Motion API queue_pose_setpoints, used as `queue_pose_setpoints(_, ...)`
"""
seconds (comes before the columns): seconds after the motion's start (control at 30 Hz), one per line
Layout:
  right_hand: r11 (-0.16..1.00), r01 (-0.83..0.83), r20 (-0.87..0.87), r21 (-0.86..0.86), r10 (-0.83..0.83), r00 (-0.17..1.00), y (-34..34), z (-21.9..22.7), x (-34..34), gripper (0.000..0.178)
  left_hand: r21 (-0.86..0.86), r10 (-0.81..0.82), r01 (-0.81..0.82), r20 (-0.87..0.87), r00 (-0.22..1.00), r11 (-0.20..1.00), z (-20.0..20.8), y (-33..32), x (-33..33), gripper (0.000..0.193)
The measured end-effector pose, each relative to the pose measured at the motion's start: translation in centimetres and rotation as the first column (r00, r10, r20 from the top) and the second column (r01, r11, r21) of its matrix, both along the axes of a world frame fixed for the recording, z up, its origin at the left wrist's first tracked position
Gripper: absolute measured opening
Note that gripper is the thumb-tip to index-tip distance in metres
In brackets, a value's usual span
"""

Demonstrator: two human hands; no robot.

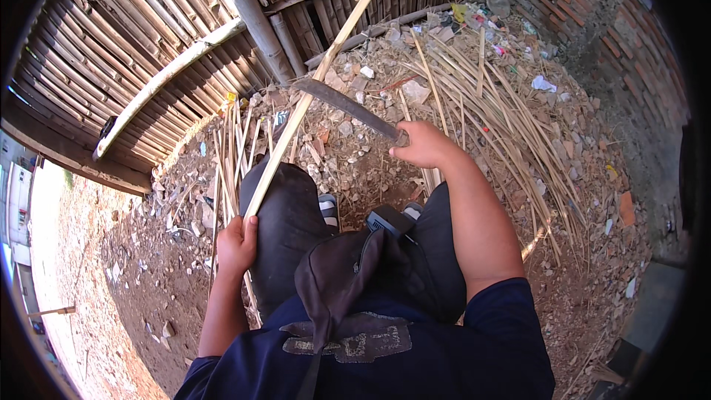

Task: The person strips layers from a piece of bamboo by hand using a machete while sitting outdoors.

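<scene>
Holding a long bamboo strip [307, 100] near its low end, the left hand [237, 244] is closed tight around it, and the strip leans up and away over the left knee. The right hand [424, 144] is shut around the handle of a big knife [348, 107], and the blade touches the strip partway up. I think the blade could slip down the smooth strip toward the left hand or the knee if it is pushed too hard. More thin bamboo strips [474, 96] lie in a pile on the right. The ground [148, 267] is dry dirt with stones and scraps. A bamboo fence [148, 37] stands behind, and a brick wall [600, 37] is on the right.
</scene>
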State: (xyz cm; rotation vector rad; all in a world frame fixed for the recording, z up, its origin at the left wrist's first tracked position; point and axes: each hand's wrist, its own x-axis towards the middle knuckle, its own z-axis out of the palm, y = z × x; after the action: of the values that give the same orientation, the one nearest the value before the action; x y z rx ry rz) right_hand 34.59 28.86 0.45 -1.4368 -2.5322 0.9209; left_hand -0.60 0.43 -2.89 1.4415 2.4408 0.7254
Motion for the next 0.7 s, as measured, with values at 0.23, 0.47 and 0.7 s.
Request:
queue_pose_setpoints(0.23,0.997,0.008,0.002,-0.079,-0.008,1.000,-0.3,1.0,-0.2,0.053,0.004,0.000,0.000,-0.003,1.000,1.000,0.0,0.0,0.0,0.053)
queue_pose_setpoints(0.47,0.997,0.007,0.014,-0.081,-0.006,1.000,-0.5,0.9,-0.2,0.051,0.017,-0.010,0.010,0.002,1.000,1.000,-0.2,0.0,-0.1,0.052)
queue_pose_setpoints(0.7,0.996,-0.022,0.010,-0.092,0.023,1.000,-0.2,-0.3,-0.1,0.051,0.034,-0.026,0.027,-0.016,1.000,0.999,-0.3,-0.1,-0.1,0.051)
